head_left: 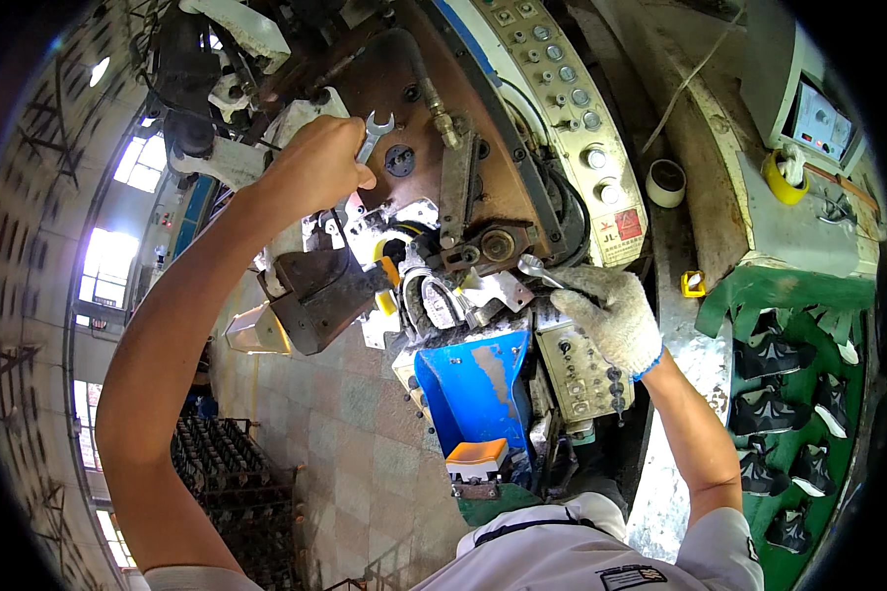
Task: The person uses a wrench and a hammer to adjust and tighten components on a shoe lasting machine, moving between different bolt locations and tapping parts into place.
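My bare left hand (317, 165) is raised over the upper part of a machine, its fingers wrapped round an open-end wrench (371, 138). The wrench's jaw points up, in front of the machine's brown metal plate (404, 98). On my right hand (616, 317) is a white knitted glove with a blue cuff. That hand is closed on a second wrench (538, 267), whose silver end shows beside a metal bracket (503, 291); the rest is covered by the glove. Between my hands lies the machine's curved, worn clamp part (434, 295).
A blue metal guard (478, 384) stands below the clamp, near my body. The button panel (562, 79) curves up on the right. Further right are a yellow tape roll (785, 177) on a bench and several black shoes (774, 409) on a green surface. Racks (232, 463) stand lower left.
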A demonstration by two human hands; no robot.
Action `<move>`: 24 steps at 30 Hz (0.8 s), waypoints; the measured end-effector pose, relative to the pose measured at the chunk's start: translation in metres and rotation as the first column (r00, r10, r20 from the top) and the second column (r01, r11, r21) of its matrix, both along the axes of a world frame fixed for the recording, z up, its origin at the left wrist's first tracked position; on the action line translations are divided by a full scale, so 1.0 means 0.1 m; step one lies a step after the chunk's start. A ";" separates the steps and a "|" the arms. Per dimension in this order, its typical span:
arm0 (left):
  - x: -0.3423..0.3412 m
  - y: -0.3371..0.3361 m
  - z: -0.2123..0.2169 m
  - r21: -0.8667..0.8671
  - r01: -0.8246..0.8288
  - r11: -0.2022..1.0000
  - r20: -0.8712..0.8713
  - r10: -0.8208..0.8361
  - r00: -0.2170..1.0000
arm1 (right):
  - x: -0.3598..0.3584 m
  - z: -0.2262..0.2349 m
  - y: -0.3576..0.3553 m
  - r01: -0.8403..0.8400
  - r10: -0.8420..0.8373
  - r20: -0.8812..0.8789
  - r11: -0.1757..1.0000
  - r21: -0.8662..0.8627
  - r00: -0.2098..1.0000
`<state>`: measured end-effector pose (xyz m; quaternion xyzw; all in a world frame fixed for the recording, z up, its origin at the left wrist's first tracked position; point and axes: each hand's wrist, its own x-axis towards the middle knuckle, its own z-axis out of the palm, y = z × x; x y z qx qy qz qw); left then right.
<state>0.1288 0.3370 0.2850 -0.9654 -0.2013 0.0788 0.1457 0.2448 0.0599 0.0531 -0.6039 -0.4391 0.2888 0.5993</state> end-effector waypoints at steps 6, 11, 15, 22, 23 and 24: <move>0.09 -0.06 0.01 0.008 0.013 1.000 -0.014 -0.013 1.000 | -0.01 0.01 0.02 -0.014 0.013 -0.016 0.997 -0.080 1.000; 0.04 -0.03 -0.04 0.016 0.014 1.000 -0.090 -0.012 0.996 | -0.03 -0.13 0.06 0.015 -0.015 0.042 1.000 0.009 0.999; 0.01 -0.03 -0.09 -0.015 0.066 0.998 -0.045 -0.067 0.997 | -0.05 -0.16 0.03 0.034 -0.035 0.053 0.999 0.022 0.998; 0.03 0.07 -0.16 -0.043 0.125 0.991 -0.059 -0.128 0.990 | -0.19 -0.19 -0.06 0.051 -0.051 0.063 0.999 0.010 0.997; 0.03 0.06 -0.06 -0.092 0.068 0.993 -0.053 -0.073 0.996 | -0.18 -0.26 -0.10 0.051 -0.055 0.102 0.998 0.039 0.993; 0.02 0.04 0.02 -0.141 0.011 0.990 -0.051 -0.019 0.999 | -0.18 -0.33 -0.13 0.048 -0.057 0.141 0.997 0.068 0.988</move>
